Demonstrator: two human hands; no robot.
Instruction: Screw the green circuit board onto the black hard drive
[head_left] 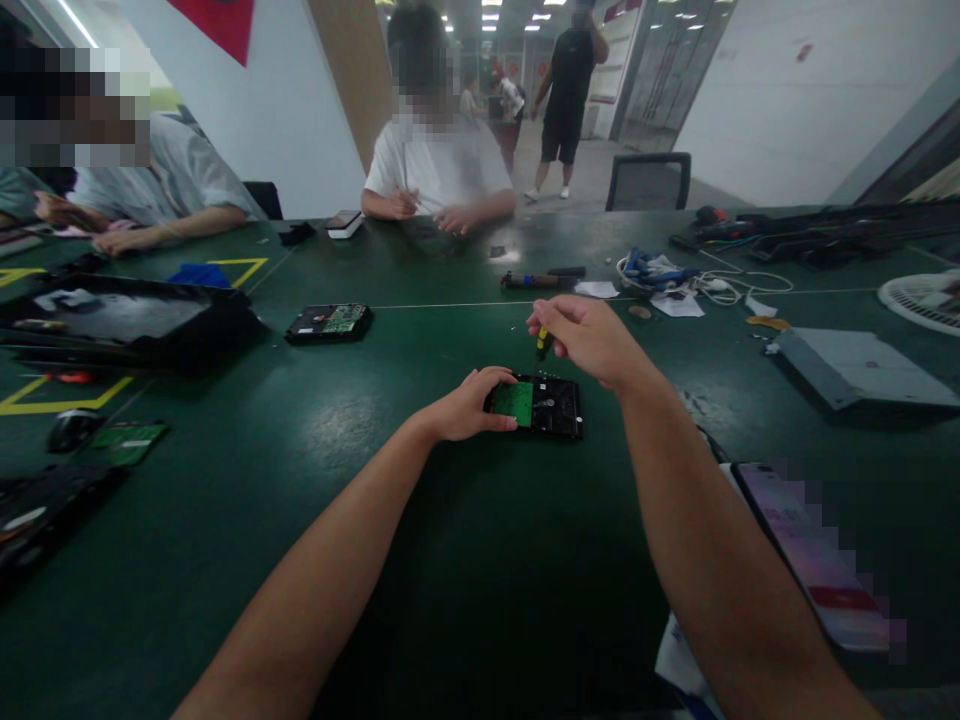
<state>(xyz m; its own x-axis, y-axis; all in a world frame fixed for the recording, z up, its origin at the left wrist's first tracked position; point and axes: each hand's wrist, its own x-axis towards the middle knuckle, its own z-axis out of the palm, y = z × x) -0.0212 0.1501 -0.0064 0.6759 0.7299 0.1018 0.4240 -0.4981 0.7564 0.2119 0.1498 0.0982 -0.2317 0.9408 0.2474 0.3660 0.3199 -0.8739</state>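
No legible texts, labels, numbers or signs.

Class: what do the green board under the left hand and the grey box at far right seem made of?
Green board: likely smooth-coated circuit-board laminate, judging by its flat, even green. Grey box: perhaps matte sheet metal, given its dull grey faces and crisp edges; plastic isn't excluded.

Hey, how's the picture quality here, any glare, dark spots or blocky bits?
Head view: pale glare smears the green table left of the hard drive; its near middle falls dark; coarse pixel blocks run along the phone; haze softens the white shirt opposite.
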